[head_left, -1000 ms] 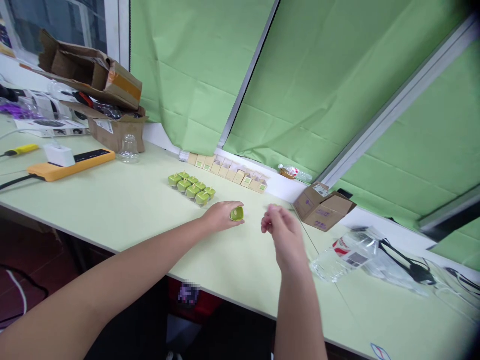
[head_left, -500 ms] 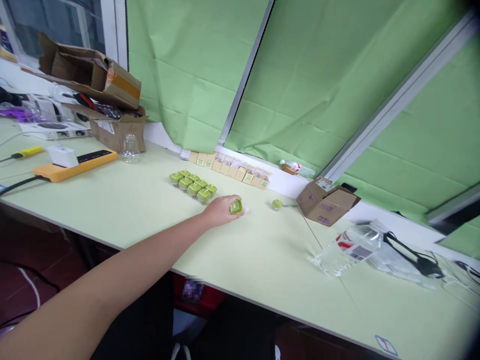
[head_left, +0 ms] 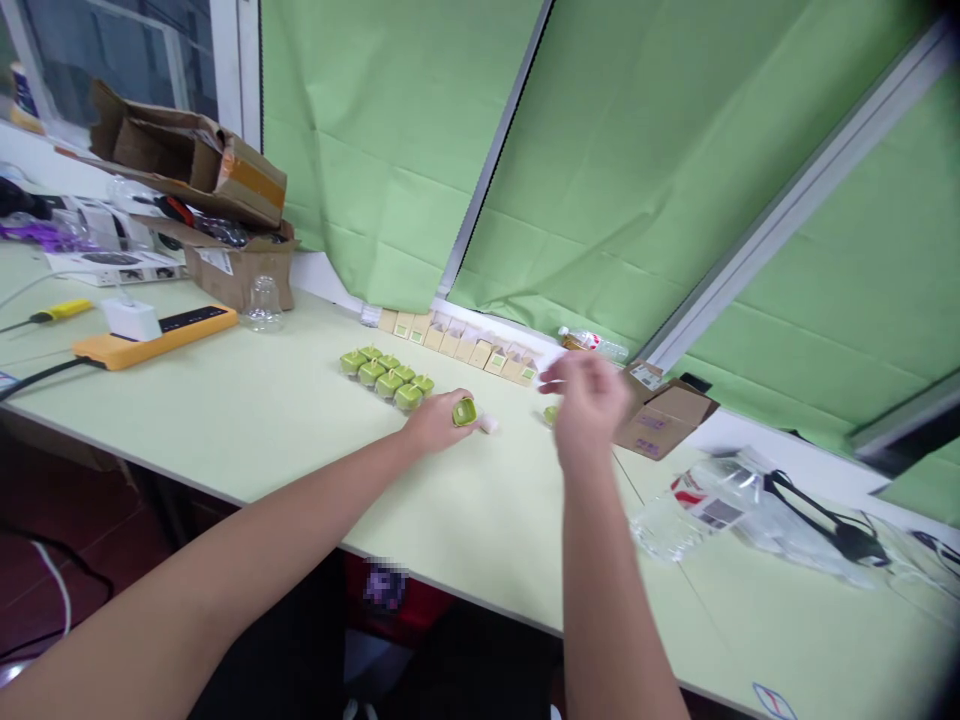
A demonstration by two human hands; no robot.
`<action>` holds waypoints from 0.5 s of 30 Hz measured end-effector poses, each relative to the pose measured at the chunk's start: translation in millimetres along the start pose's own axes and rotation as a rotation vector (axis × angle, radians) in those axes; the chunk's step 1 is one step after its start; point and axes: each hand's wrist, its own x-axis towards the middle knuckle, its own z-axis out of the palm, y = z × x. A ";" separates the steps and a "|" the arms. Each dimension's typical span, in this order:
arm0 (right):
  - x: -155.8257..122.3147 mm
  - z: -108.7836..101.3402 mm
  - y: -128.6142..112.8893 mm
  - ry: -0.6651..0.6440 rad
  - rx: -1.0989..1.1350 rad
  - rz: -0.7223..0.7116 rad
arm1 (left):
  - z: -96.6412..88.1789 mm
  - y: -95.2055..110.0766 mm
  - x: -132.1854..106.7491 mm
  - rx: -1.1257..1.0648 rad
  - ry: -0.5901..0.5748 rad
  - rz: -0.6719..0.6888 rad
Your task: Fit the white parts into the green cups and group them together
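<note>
My left hand (head_left: 431,424) is closed around a small green square-rimmed container (head_left: 464,411), whose top faces me. Beside its fingertips lies a small whitish piece (head_left: 488,424), too small to name. My right hand (head_left: 589,400) hangs over the table further right, its fingers smeared by motion. Partly hidden behind it is a small green-topped container (head_left: 550,415). Several clear containers with green lids (head_left: 389,382) stand in two rows left of my left hand. Along the wall runs a row of small tan boxes (head_left: 465,349).
An orange power strip (head_left: 161,335), a clear plastic jar (head_left: 263,303) and stacked cardboard boxes (head_left: 240,275) are at the left. To the right are a small carton (head_left: 664,420), a large clear bottle (head_left: 697,505) and a black headset (head_left: 832,515). A bottle (head_left: 592,343) lies by the wall.
My right hand has come into view from below right and now covers part of the lone green-topped container. My left hand keeps its hold, turned slightly, and the whitish piece shows more clearly.
</note>
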 end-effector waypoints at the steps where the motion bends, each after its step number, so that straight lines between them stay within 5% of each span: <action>1: -4.3 6.0 14.8 -0.011 -0.183 0.033 | 0.7 -1.2 0.3 -0.004 -0.009 0.006; 3: -18.3 16.9 48.2 -0.182 -0.479 0.120 | 2.6 -4.1 1.3 -0.015 -0.022 0.019; 7: -47.4 23.1 98.1 -0.455 -0.656 0.231 | 6.2 -8.7 3.3 -0.029 -0.038 0.050; 15: -43.1 20.2 99.3 -0.222 -0.483 0.498 | 3.0 -7.5 -1.4 -0.020 -0.070 0.044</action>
